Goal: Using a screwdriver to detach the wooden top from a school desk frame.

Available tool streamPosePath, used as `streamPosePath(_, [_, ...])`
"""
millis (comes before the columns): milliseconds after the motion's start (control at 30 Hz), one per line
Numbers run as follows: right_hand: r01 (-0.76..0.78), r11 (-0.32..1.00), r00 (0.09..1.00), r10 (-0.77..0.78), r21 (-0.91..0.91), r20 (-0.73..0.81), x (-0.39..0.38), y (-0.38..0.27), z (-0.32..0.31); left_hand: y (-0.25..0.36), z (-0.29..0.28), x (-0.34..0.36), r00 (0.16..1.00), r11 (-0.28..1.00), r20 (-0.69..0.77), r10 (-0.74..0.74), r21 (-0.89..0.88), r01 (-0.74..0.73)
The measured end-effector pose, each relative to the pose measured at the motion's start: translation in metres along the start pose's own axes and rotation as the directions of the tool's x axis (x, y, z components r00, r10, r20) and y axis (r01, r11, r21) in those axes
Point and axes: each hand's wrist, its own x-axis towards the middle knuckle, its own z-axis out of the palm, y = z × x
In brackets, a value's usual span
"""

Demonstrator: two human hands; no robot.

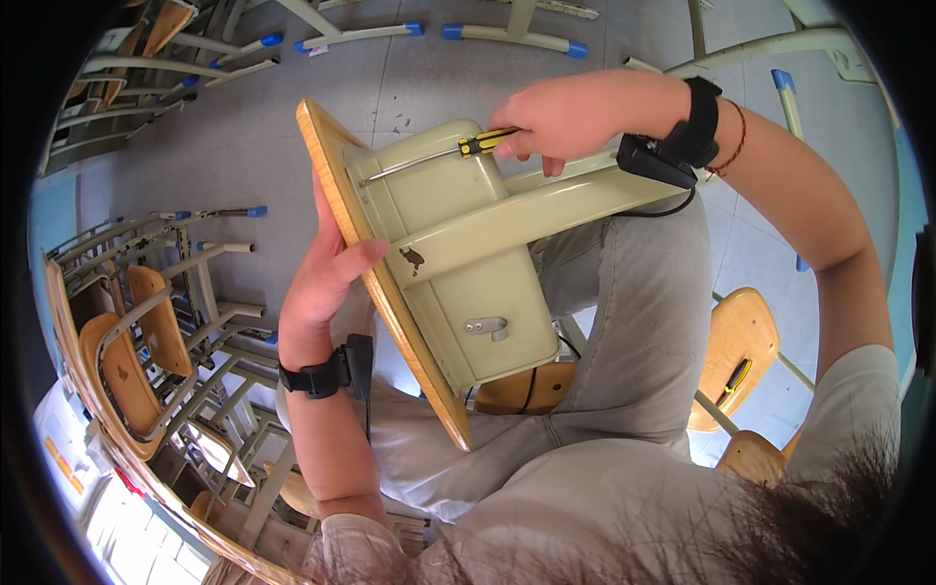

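A school desk lies tipped on its side across my lap, its wooden desktop (pixel 385 283) standing on edge to the left and its cream metal body (pixel 497 307) facing right. My right hand (pixel 585 112) is closed around the yellow and black handle of a screwdriver (pixel 419 158). The screwdriver's thin shaft points left, its tip near where the metal body meets the desktop's underside. My left hand (pixel 327 268) grips the desktop's edge, thumb over the rim and fingers mostly hidden behind the board. A grey metal hook (pixel 486 327) is fixed on the body's lower part.
On the right, a second screwdriver (pixel 734 380) lies on a wooden chair seat (pixel 746 336). Stacked desks and chairs (pixel 146 322) crowd the left side. Desk legs with blue end caps (pixel 517 37) stand on the grey tiled floor (pixel 390 88) ahead.
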Motion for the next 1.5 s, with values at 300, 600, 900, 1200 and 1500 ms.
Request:
streamPosePath(300, [0.132, 0.786, 0.762, -0.470, -0.604, -0.446, 0.006, 0.016, 0.012, -0.002, -0.001, 0.001, 1.000, 1.000, 0.004, 0.003, -0.001, -0.003])
streamPosePath(600, [0.026, 0.994, 0.981, -0.046, -0.108, -0.188, 0.000, 0.000, 0.002, -0.001, 0.000, -0.001, 1.000, 1.000, -0.014, -0.014, -0.005, 0.013])
streamPosePath(900, [0.157, 0.802, 0.806, -0.442, -0.577, -0.395, 0.001, 0.009, 0.011, -0.002, 0.004, -0.001, 0.998, 1.000, -0.055, 0.008, 0.007, -0.008])
streamPosePath(1200, [0.149, 0.911, 0.971, -0.208, -0.384, -0.116, 0.004, 0.003, 0.008, -0.001, -0.001, -0.001, 1.000, 1.000, 0.005, 0.010, 0.006, -0.010])
streamPosePath(1500, [0.061, 0.909, 0.923, -0.208, -0.412, -0.323, 0.007, 0.001, 0.009, -0.002, -0.001, 0.000, 1.000, 1.000, 0.013, 0.012, -0.001, -0.012])
